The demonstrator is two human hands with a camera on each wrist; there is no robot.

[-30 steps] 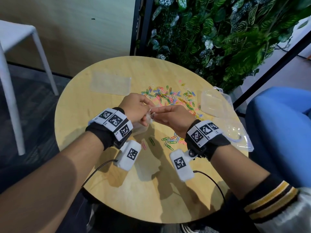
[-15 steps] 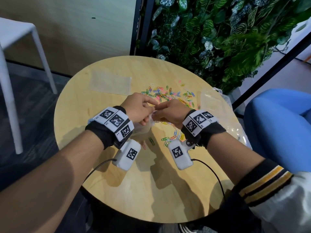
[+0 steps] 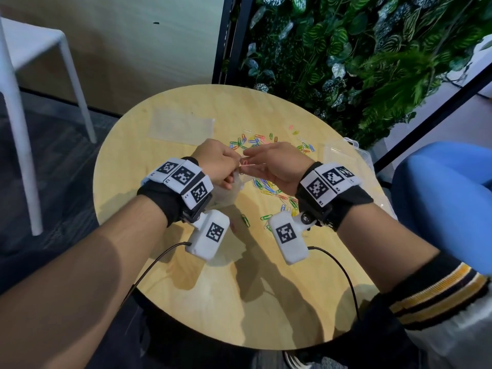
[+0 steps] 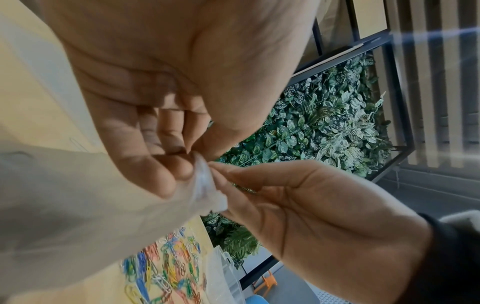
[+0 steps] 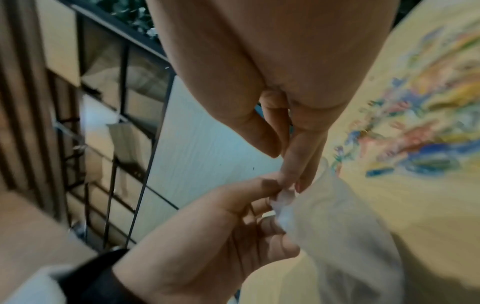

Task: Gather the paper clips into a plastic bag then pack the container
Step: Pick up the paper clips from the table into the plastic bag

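Multicoloured paper clips (image 3: 269, 186); clear plastic bag (image 4: 78, 205); pale wood table (image 3: 239, 302); black-white wristbands (image 3: 183, 179).

Black wristbands (image 3: 170, 201) w/ white tag blocks, cabled.

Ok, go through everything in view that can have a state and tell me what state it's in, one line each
plastic bag: held up at its mouth by both hands, hanging over the table
left hand: pinching the bag's rim
right hand: pinching the bag's rim
paper clips: loose, scattered on the table
container: open, lying at the table's right edge
second plastic bag: flat on the table
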